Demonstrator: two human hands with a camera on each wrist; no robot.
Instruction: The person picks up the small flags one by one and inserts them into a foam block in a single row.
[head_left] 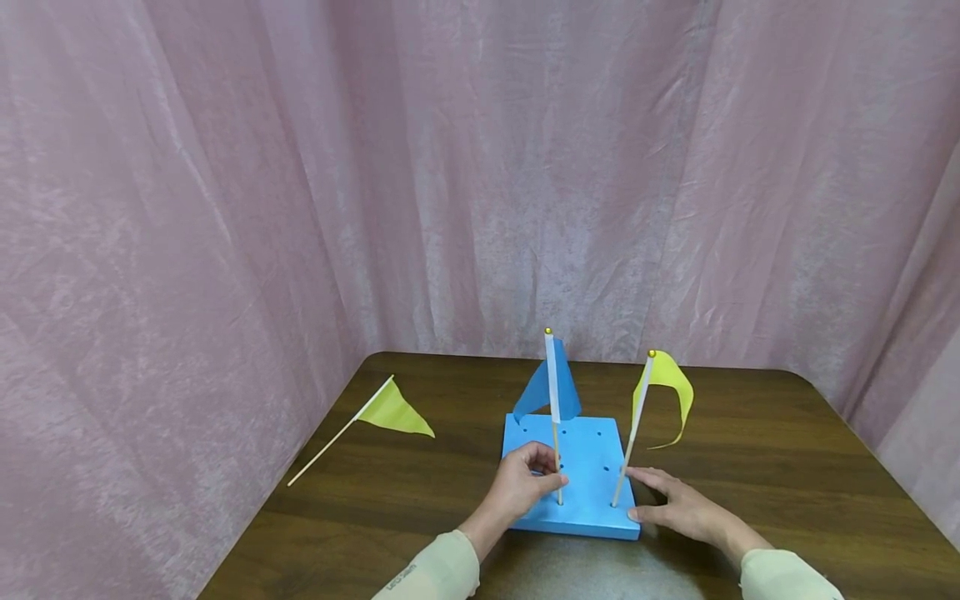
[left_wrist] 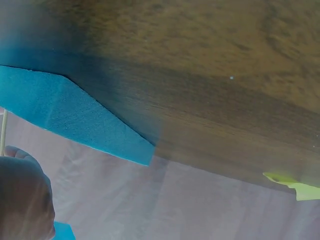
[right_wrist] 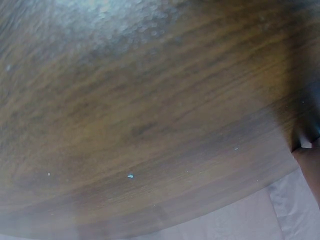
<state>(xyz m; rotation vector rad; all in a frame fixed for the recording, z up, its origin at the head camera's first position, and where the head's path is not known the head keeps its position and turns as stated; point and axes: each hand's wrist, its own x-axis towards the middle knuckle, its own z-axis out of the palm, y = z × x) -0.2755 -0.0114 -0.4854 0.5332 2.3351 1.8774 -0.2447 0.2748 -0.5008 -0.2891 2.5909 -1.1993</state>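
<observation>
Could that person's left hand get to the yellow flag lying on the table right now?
Probably yes: nothing seems to stand between the left hand and the lying yellow flag, off to that hand's side. It would likely first have to release the blue flag, whose stick it pinches.

From my end it looks like a curtained-off, booth-type spot, approx. a tabletop demo corner; can't tell what sort of bldg. it's in. Pink velvety curtain [head_left: 540, 183] hangs in folds at the back & both sides, filling the bkgd. up to the top of my head view. In front of it: a dk. brown wood-grain desk [head_left: 397, 504], rounded far corners, w/ a blue board [head_left: 583, 450] & flags [head_left: 393, 412].
</observation>
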